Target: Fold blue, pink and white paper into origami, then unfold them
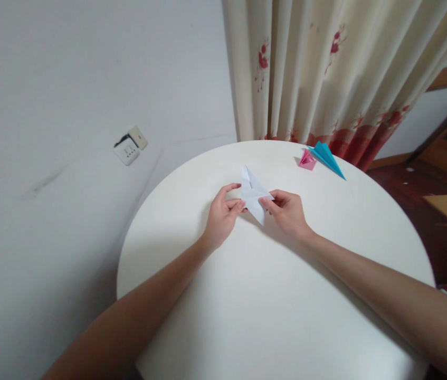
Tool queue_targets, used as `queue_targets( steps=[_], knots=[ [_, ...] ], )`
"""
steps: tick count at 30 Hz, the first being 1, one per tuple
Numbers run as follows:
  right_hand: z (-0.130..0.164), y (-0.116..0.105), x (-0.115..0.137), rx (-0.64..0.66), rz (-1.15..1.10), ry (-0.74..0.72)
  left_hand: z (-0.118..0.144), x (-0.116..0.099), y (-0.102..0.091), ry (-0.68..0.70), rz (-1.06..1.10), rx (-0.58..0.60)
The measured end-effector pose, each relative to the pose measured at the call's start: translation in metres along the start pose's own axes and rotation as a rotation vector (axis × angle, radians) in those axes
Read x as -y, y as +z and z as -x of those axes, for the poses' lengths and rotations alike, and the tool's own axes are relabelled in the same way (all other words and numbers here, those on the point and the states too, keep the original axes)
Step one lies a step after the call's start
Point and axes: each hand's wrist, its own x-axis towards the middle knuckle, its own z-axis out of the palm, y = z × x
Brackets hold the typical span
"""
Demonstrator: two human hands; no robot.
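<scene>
A folded piece of white paper [251, 194] with several pointed corners is held between my hands, just over the white round table [223, 295]. My left hand [224, 212] pinches its left edge between thumb and fingers, with the index finger stretched toward the upper part. On the right side, my right hand [286, 210] grips the paper, thumb on top and fingers beneath. The paper's underside and some fingertips are hidden.
Near the table's far right edge lie a pink folded paper [307, 160] and a blue paper plane [328, 158]. A cream curtain [298, 68] with red flowers hangs behind. On the left wall [68, 79] is a socket [127, 151].
</scene>
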Motion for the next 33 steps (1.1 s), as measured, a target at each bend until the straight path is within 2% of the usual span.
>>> queue_targets(
  steps=[5,10,12,17,20,28,33],
  knots=[
    [0.003,-0.003,0.003,-0.053,0.157,-0.151,0.0,-0.003,0.0,0.064,-0.048,-0.01],
    [0.008,-0.004,0.012,0.011,0.292,-0.377,0.001,-0.005,-0.001,0.113,-0.1,-0.011],
    [0.009,-0.004,0.014,0.034,0.316,-0.424,0.001,-0.005,0.001,0.122,-0.116,-0.011],
    [0.01,-0.004,0.016,0.032,0.336,-0.388,0.001,-0.008,0.003,0.168,-0.015,-0.073],
    [0.011,-0.002,0.015,0.039,0.3,-0.351,0.001,-0.008,0.003,0.194,-0.022,-0.059],
    [0.007,0.001,0.005,0.044,0.065,-0.131,0.0,-0.007,0.001,0.138,-0.04,0.018],
    [0.009,0.002,0.005,-0.032,0.066,-0.144,0.0,-0.003,0.0,0.045,-0.088,0.014]
  ],
)
